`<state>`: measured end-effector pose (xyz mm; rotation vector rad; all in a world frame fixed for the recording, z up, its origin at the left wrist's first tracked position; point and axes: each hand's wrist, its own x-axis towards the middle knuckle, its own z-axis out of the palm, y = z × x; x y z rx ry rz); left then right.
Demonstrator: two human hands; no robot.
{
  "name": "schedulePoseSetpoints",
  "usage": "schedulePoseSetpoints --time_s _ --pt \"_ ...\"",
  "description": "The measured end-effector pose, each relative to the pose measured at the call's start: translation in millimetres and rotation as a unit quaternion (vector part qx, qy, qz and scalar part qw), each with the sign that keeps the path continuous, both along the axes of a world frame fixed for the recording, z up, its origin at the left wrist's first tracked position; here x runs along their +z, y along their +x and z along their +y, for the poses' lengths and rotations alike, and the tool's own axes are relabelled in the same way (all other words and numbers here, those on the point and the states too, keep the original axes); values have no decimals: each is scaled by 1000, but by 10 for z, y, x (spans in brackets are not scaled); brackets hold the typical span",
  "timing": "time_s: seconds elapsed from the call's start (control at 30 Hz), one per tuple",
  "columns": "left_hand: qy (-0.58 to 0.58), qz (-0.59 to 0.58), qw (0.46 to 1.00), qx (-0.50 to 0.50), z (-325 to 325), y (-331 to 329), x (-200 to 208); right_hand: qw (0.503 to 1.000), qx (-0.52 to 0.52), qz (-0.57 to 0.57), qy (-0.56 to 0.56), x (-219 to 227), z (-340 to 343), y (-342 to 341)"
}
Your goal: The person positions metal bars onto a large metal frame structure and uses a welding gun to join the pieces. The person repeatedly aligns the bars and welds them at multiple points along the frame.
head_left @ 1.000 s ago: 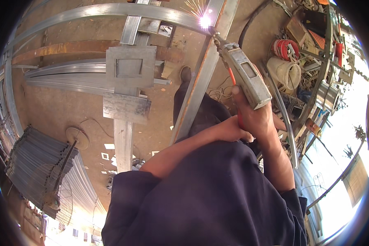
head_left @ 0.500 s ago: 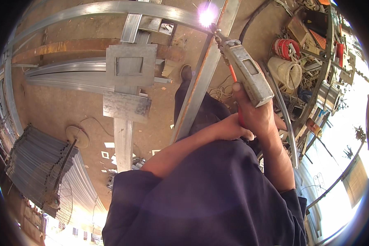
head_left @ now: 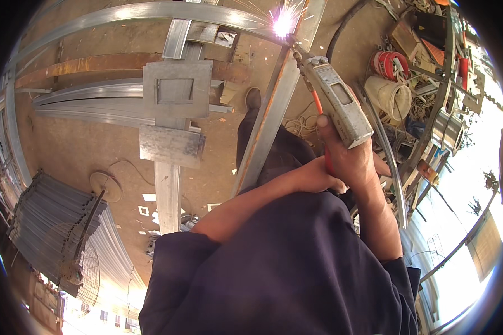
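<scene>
My right hand (head_left: 349,153) is closed around the red handle of a welding torch (head_left: 341,100) with a worn grey boxy body. Its tip meets a bright, sparking weld spot (head_left: 283,25), where a curved steel bar (head_left: 134,11) joins a slanting steel bar (head_left: 282,95). Against the inner side of the right wrist sits my left hand (head_left: 317,174), curled, thumb showing. Its other fingers are mostly hidden behind the wrist, so what they grip cannot be made out.
To the left lie a square plate with a cut-out window (head_left: 176,89), a plain plate (head_left: 170,145) and a bundle of ribbed bars (head_left: 61,223). A red bucket (head_left: 389,66) and a white bucket (head_left: 388,97) stand among scrap at right. My foot (head_left: 253,99) is beside the slanting bar.
Sparks now spray widely from the weld spot, where before there was mainly a round glow. Both hands and the torch are almost unmoved.
</scene>
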<state>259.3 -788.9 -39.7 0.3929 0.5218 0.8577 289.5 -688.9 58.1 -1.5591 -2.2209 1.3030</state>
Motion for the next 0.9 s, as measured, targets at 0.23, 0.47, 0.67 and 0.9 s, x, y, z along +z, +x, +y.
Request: schedulePoseSetpoints --time_s 0.23,0.47,0.67,0.9 --pt "-2 3 1000 6 -2 11 18 999 -16 7 -42 20 8 20" --pt "3 10 1000 6 -16 43 9 999 4 -9 -35 28 17 56" --pt "-4 8 1000 0 16 37 43 1000 -2 6 -14 -3 14 79" --pt "-13 7 1000 2 16 56 63 1000 -11 -1 -24 27 22 79"
